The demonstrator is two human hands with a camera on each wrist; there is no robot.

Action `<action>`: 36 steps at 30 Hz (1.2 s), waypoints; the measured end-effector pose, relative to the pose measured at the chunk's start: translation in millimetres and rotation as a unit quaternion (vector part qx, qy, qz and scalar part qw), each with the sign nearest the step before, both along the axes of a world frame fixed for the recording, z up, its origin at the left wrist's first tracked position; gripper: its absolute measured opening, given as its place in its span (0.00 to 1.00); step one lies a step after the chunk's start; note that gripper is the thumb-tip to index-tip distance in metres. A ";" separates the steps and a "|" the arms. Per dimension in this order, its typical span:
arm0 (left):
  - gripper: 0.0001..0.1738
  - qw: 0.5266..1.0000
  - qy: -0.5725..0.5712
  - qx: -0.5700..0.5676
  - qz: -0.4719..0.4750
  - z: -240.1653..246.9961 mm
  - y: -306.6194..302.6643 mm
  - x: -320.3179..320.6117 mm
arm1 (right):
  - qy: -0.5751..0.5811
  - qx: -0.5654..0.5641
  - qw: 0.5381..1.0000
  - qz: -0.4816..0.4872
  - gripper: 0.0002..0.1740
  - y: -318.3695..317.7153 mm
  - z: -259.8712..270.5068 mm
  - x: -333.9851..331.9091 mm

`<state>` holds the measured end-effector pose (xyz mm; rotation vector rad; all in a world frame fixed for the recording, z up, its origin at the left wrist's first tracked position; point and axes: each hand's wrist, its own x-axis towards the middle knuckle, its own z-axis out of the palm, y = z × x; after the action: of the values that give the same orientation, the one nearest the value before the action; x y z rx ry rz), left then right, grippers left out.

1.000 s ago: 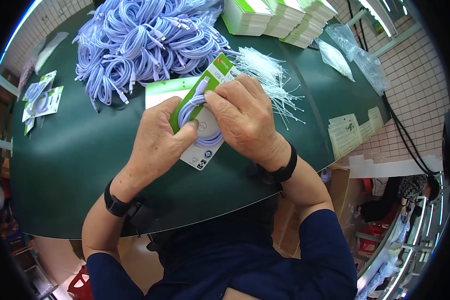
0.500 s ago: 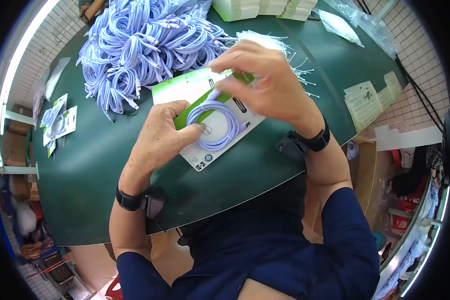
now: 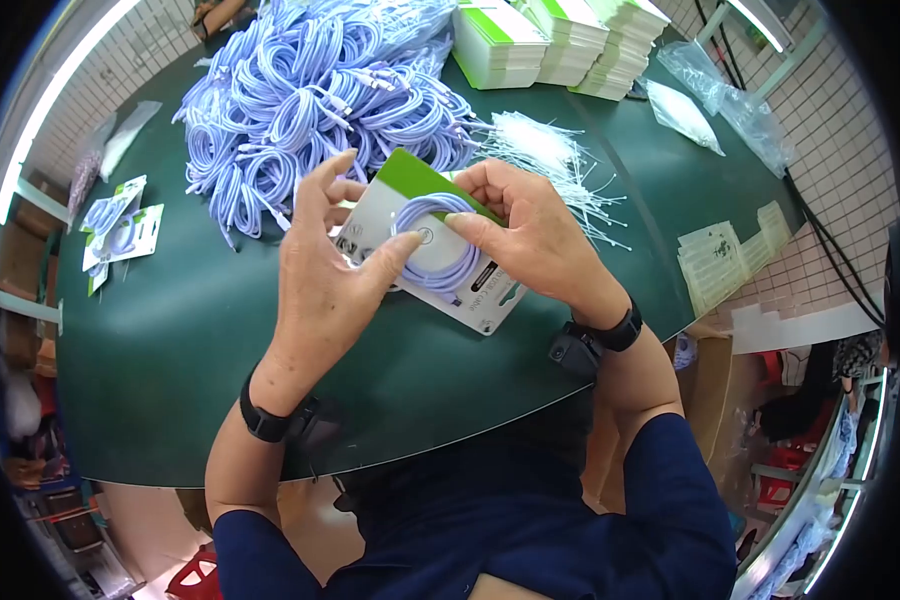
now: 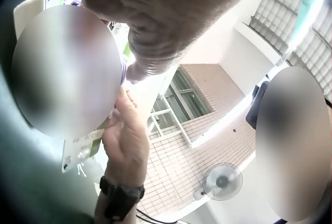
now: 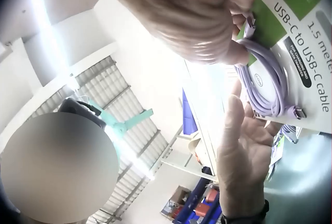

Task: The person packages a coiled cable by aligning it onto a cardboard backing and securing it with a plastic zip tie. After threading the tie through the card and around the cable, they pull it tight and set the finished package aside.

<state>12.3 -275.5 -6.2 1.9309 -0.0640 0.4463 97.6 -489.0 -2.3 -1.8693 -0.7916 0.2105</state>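
A green and white packaging card [image 3: 402, 178] is held tilted over the table, with a coiled lavender USB-C cable [image 3: 440, 279] lying against its face. My right hand [image 3: 540, 235] pinches the card at its upper right, thumb on the coil, fingers behind. The left hand [image 3: 320, 255] is on the other side, its thumb touching the coil and its other fingers spread loosely beside the card. In the right wrist view, printed text on the card [image 5: 316, 73] reads USB-C to USB-C cable, and both cable [image 5: 280, 79] ends show on its front.
Behind the hands lies a large heap of lavender cables [image 3: 320, 120]. White zip ties [image 3: 545, 150] are strewn to its right, near stacks of cards [image 3: 500, 50]. Several carded cables [image 3: 120, 230] lie at the left. Paper sheets [image 3: 720, 265] and a white bag [image 3: 682, 115] are at the right.
My right hand has left the card's upper end and now grips it near the coil. The card has turned, its printed end now toward the lower right. The left fingers have loosened.
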 end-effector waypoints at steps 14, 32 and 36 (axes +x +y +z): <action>0.53 0.967 -0.039 -0.253 -0.016 -28.7 -9.2 8.6 | 0.132 0.188 0.973 0.026 0.14 14.9 -21.4 -10.8; 0.15 0.970 0.176 -0.106 -0.129 25.7 34.7 2.5 | 0.134 0.048 0.989 0.043 0.19 17.2 -21.1 -16.6; 0.16 0.955 0.223 -0.122 -0.155 23.8 33.9 2.7 | 0.117 0.053 0.990 0.050 0.21 15.4 -23.6 -14.6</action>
<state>15.0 -241.6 17.6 1.6960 -0.0159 -0.1893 83.0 -473.6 -25.9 -1.6709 -0.7207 0.4348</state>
